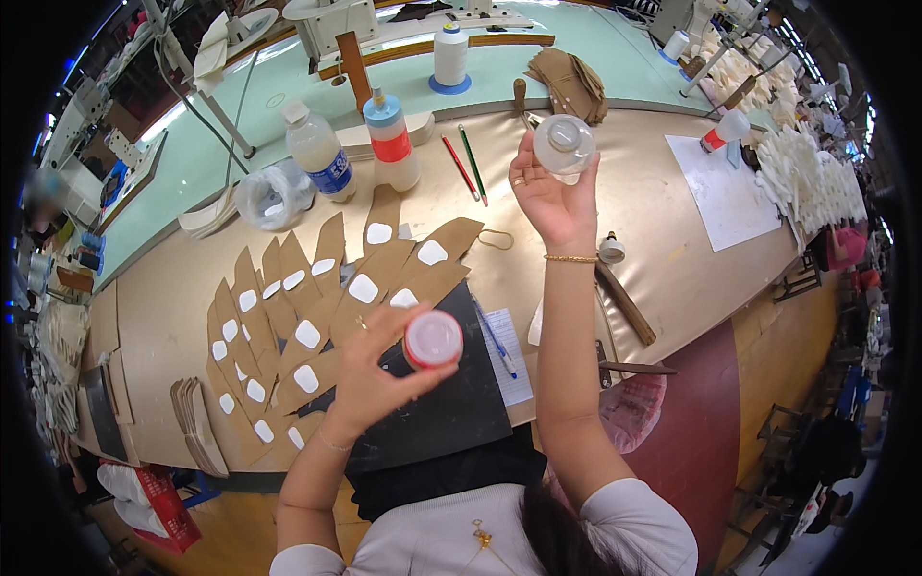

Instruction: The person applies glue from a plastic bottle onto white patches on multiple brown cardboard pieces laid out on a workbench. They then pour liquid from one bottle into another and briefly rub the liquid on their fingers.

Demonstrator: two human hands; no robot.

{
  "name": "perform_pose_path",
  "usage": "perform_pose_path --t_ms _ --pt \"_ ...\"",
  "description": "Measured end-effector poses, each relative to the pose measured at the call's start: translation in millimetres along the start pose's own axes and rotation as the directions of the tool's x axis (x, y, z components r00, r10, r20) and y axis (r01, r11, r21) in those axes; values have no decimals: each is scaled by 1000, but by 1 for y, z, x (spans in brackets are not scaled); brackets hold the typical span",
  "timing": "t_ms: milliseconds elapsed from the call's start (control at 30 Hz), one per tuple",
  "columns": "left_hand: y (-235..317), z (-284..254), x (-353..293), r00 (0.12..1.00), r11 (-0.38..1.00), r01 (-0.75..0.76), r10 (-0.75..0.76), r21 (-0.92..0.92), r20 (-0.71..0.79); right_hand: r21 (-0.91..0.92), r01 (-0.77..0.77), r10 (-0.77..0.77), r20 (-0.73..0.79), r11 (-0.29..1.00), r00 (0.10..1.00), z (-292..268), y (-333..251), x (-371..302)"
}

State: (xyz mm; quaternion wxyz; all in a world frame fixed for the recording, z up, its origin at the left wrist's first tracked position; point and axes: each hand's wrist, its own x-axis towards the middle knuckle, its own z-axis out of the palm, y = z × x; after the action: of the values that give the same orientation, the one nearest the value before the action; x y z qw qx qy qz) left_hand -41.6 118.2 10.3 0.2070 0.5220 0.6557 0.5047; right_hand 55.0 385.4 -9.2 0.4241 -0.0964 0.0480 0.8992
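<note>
Right hand (560, 204) partly hidden behind the bottle (565, 144), note (510, 339) — writing too small to read, machine (338, 36) cut off on top, left sleeve (307, 560) cut off below

The round piece (433, 339) shows red around white, cut shapes (389, 263) brown with white patches (307, 334)

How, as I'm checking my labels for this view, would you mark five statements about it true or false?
1. The left hand holds a red-rimmed round object. True.
2. The right hand is empty. False: the right hand holds a translucent container.
3. The white thread spool stands upright. True.
4. The red pencil stands in a cup. False: the red pencil lies beside the green pencil.
5. Brown pieces bear white patches. True.
</note>
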Motion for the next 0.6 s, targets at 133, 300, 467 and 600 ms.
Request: perform_pose_path --t_ms 133,300,467,600 --pt "-1 6 -23 996 1000 0 -2 27 85 237 -20 0 82 971 997 -14 8 13" --pt "-11 13 -35 998 998 29 -33 55 60 406 -95 61 96 909 994 -21 21 19" --pt "-20 16 -42 997 996 79 -80 42 8 601 -163 130 98 783 987 -29 12 19" --pt "-17 16 -45 997 996 75 -76 49 18 511 -115 85 82 852 993 -32 20 19"
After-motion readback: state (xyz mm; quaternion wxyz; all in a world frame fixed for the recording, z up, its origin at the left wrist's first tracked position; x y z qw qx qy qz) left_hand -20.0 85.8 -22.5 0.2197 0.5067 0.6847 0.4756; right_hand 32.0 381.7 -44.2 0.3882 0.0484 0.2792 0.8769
